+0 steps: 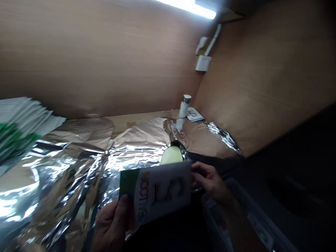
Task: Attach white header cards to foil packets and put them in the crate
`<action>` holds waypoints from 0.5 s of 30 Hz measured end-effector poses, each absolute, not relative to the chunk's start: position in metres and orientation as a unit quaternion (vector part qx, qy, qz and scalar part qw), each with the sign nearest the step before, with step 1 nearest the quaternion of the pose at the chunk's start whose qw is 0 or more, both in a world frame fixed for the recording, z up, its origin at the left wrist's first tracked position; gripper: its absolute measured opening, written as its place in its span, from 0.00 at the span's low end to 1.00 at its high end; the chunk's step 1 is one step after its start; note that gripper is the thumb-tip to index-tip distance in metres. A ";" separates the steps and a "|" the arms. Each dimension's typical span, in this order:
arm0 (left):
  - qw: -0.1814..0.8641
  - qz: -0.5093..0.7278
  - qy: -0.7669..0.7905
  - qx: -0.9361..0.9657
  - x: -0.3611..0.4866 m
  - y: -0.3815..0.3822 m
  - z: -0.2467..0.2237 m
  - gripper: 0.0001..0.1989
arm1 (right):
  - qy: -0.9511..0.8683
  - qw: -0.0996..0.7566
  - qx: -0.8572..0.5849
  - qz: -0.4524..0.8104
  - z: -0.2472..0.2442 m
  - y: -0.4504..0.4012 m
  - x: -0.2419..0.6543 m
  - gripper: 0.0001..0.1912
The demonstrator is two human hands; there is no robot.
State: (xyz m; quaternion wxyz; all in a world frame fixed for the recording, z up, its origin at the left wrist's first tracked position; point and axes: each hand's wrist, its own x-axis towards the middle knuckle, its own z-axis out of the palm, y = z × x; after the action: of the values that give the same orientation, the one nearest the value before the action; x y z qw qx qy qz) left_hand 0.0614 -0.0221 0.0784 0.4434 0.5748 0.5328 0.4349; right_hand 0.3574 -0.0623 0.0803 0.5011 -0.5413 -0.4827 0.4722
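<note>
A white and green printed card or flat packet (pixel 164 192) is held up in front of me, turned sideways, with a large dark "5" and coloured letters on it. My left hand (pixel 112 220) is closed on its green end, thumb on the printed face. At the opposite end, my right hand (pixel 210 180) pinches the edge between thumb and fingers. Just behind the card, a pale yellow-green rounded thing (pixel 172 154) shows in part; the card hides its lower portion.
Crinkled reflective foil (pixel 136 150) covers the work surface. A fanned pile of white and green sheets or packets (pixel 28 126) lies left. A white bottle (pixel 184 106) stands in the back corner beside another "5" card (pixel 194 114). A clear plastic bin (pixel 262 227) is lower right.
</note>
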 end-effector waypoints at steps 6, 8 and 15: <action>0.573 0.367 0.458 0.571 0.116 -0.021 0.063 0.28 | -0.422 0.523 -0.481 0.563 0.064 -0.145 0.389 0.33; 0.559 0.366 0.460 0.585 0.131 -0.016 0.061 0.28 | -0.418 0.526 -0.455 0.585 0.061 -0.152 0.389 0.42; 0.467 0.352 0.431 0.687 0.130 -0.001 0.051 0.26 | -0.298 0.618 -0.697 0.209 0.070 -0.039 0.455 0.20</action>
State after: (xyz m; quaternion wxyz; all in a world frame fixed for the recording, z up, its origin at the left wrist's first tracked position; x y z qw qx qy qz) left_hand 0.1299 -0.0007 0.0509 0.4667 0.6873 0.4313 0.3517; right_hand 0.4551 -0.0390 0.0701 0.6181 -0.6968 -0.2979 0.2090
